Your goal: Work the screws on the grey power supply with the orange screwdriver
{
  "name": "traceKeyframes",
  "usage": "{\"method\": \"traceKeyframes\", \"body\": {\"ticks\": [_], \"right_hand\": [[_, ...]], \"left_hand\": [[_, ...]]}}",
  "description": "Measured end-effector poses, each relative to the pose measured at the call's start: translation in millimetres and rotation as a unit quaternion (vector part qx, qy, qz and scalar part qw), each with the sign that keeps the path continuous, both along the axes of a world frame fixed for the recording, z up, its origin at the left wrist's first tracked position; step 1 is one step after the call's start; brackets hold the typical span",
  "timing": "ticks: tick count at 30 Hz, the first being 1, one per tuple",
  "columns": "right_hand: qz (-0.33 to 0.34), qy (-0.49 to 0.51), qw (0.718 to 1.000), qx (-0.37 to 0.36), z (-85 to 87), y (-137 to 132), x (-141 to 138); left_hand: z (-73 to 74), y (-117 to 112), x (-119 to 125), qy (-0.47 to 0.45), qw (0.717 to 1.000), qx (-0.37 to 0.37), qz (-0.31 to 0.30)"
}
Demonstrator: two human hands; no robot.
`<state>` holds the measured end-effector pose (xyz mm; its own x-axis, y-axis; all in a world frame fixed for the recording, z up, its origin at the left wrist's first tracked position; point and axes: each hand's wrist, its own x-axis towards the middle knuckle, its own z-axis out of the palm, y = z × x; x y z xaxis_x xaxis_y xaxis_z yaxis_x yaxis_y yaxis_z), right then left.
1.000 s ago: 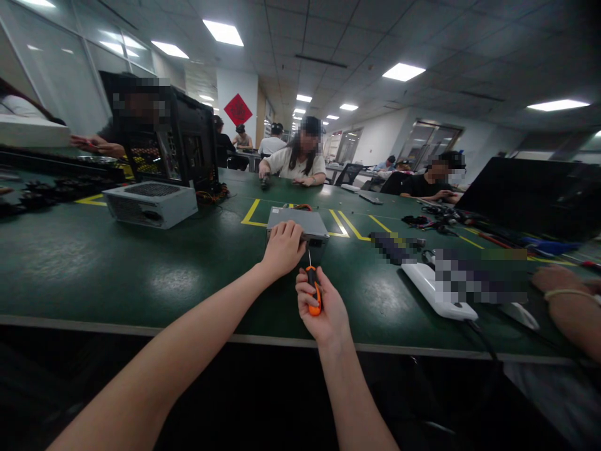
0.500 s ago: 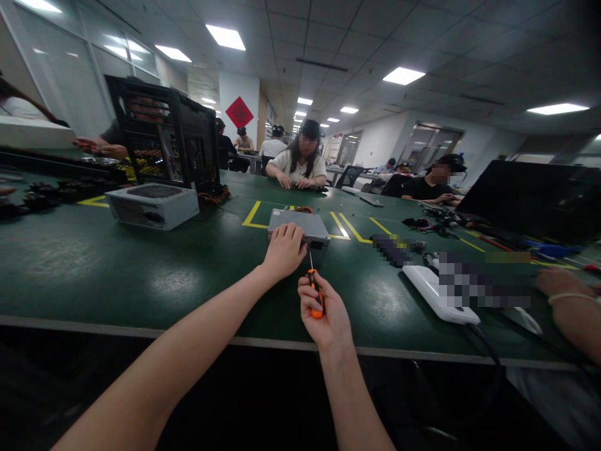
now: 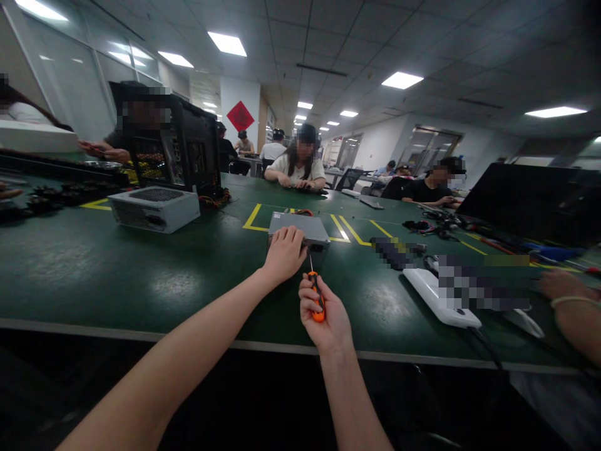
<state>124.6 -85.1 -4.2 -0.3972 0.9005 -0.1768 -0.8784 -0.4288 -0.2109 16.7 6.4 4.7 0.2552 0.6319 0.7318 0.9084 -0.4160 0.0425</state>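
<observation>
Grey metal box-shaped unit [image 3: 306, 223] on green tabletop [image 3: 225, 250], straight ahead. Left hand [image 3: 284, 255] covers its near left edge; whether clamped, cannot tell. Right hand [image 3: 331, 319] wrapped round orange-and-black-handled screwdriver [image 3: 317, 297]; tip hard to make out against dark front. Left: grey metal box with grille [image 3: 159, 210], partly blocking black computer case [image 3: 197, 141]. Right: white plastic power strip [image 3: 426, 291], dark pixelated thing [image 3: 483, 288], co-worker's forearm [image 3: 582, 326] cut off.
</observation>
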Motion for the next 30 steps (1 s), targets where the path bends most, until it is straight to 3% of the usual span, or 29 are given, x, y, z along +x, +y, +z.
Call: {"method": "traceKeyframes", "body": {"ticks": [30], "right_hand": [[0.007, 0.009, 1.0, 0.005, -2.6, 0.9, 1.1]], "left_hand": [[0.8, -1.1, 0.3, 0.004, 1.0, 0.001, 0.008]]}}
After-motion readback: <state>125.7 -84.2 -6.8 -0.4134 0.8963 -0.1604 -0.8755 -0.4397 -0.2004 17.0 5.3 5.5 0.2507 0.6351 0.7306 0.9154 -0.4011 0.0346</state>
